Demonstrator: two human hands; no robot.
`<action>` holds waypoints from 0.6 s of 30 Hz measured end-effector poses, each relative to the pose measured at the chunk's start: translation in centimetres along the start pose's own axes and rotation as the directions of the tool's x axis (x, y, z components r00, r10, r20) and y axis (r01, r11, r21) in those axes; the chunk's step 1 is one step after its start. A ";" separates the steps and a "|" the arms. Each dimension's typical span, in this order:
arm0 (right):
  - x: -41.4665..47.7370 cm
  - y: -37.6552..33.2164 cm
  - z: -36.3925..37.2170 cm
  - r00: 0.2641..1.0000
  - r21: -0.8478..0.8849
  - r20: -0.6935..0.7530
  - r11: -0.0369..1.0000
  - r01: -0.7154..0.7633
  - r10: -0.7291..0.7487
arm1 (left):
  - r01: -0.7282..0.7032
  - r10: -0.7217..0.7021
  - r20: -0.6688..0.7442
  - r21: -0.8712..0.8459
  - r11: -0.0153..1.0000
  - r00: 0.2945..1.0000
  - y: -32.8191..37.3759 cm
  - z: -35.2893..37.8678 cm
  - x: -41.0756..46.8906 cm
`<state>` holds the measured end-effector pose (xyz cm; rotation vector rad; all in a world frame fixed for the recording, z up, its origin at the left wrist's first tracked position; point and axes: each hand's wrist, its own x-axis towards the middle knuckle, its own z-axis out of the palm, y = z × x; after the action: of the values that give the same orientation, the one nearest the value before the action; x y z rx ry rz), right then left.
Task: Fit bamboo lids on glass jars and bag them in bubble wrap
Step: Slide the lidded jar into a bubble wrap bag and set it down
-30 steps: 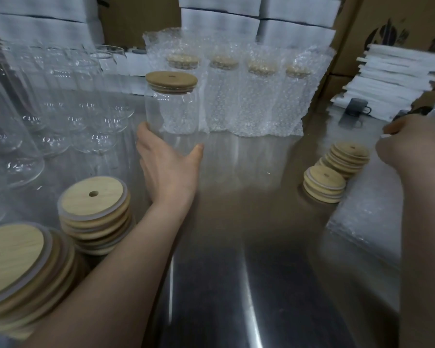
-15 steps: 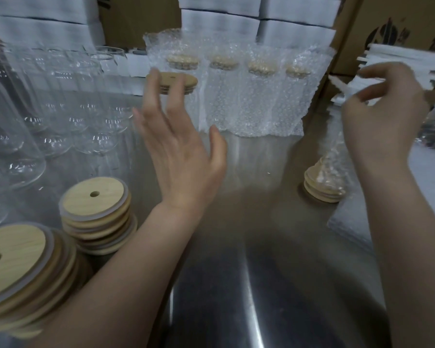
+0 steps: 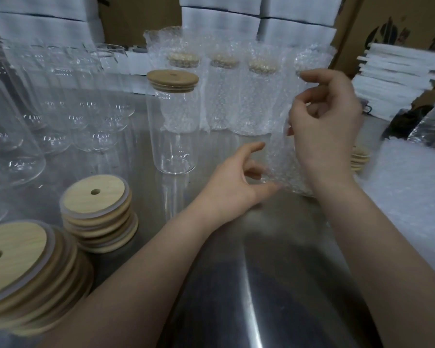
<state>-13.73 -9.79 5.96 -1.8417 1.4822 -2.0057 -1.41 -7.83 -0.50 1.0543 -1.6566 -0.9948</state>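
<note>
A clear glass jar [image 3: 172, 136] with a bamboo lid [image 3: 172, 79] stands upright on the steel table, held by neither hand. My right hand [image 3: 329, 126] pinches the top of an empty bubble wrap bag [image 3: 279, 169] that hangs in front of me. My left hand [image 3: 239, 182] pinches the bag's lower edge with thumb and fingers. Behind the jar, several lidded jars in bubble wrap [image 3: 236, 91] stand in a row. Two stacks of bamboo lids [image 3: 98, 209] lie at the lower left.
Several empty glass jars [image 3: 60, 104] crowd the left side of the table. A pile of flat bubble wrap bags [image 3: 412, 192] lies at the right, with more bamboo lids [image 3: 359, 158] beside it. White foam packs [image 3: 397, 71] and cardboard boxes stand behind.
My left hand has left the lidded jar and moved right to the bag's lower edge. My right hand lifted a bubble wrap bag from the pile to the centre.
</note>
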 end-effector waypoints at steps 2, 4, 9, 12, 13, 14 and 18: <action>-0.2 0.0 0.2 1.000 0.058 -0.009 0.998 -0.029 0.029 | 0.022 -0.024 -0.023 -0.116 0.993 0.999 0.0 0.0 0.2; -0.3 0.1 0.3 0.999 0.103 -0.016 0.993 -0.048 0.050 | 0.041 -0.051 -0.043 -0.205 0.978 0.998 0.0 -0.2 0.4; -0.6 0.5 0.5 0.992 0.130 0.031 0.984 -0.124 0.121 | 0.079 -0.108 -0.091 -0.277 0.958 0.990 0.2 -1.0 0.5; -0.8 0.7 0.7 0.987 0.098 0.081 0.984 -0.150 0.142 | 0.113 -0.171 -0.162 -0.316 0.942 0.972 -0.1 -1.5 0.7; -0.8 0.8 0.7 0.986 0.081 0.100 0.987 -0.141 0.133 | 0.117 -0.186 -0.182 -0.337 0.934 0.965 -0.2 -1.6 0.8; -0.9 0.8 0.8 0.984 0.064 0.129 0.990 -0.129 0.120 | 0.119 -0.201 -0.206 -0.352 0.928 0.958 -0.3 -1.7 0.8; -1.1 1.2 1.0 0.936 0.015 0.335 0.993 -0.121 0.109 | 0.120 -0.219 -0.265 -0.345 0.931 0.939 -0.4 -2.0 1.0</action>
<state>-13.24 -10.39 4.23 -1.9128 1.4083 -1.5601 0.36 -9.24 -0.08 1.0764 -1.1228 -1.1152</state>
